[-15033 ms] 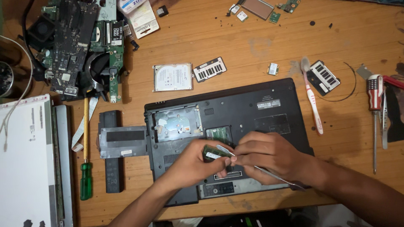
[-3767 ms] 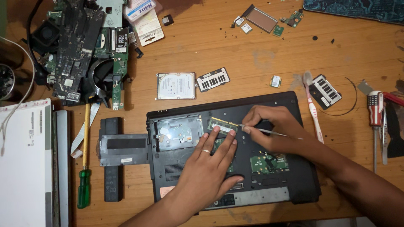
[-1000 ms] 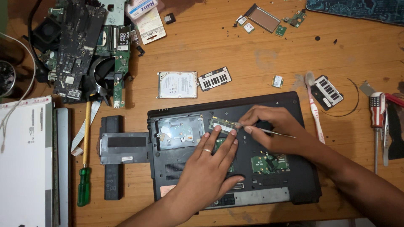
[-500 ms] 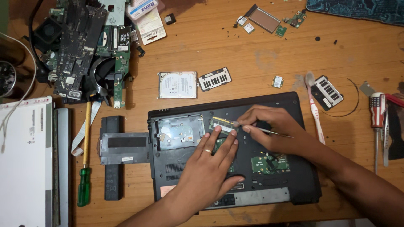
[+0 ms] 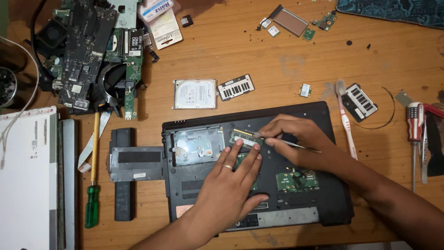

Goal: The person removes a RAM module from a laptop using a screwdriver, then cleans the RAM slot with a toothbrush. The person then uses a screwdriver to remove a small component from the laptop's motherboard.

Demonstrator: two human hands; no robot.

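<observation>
A black laptop base (image 5: pixel 319 208) lies upside down on the wooden table with its covers off. My left hand (image 5: pixel 229 190) lies flat on it, fingers spread, fingertips touching a green memory module (image 5: pixel 244 137) in its slot. My right hand (image 5: pixel 296 139) pinches a thin metal tool (image 5: pixel 296 145) whose tip meets the module's right end. An empty silver drive bay (image 5: pixel 196 144) is left of the module. A second green board (image 5: pixel 296 180) shows in an opening under my right wrist.
A silver hard drive (image 5: pixel 194 94) and two small vented covers (image 5: pixel 236 87) (image 5: pixel 360 102) lie behind the laptop. A stripped motherboard with fan (image 5: pixel 92 55) sits far left. A green-handled screwdriver (image 5: pixel 92 185), black battery (image 5: pixel 122 180), white panel (image 5: pixel 25 180), toothbrush (image 5: pixel 346 125) and red-handled screwdriver (image 5: pixel 414 134) surround it.
Both hands have stayed almost still over the memory slot in the last second. My right hand's fingers have shifted very slightly left along the module.
</observation>
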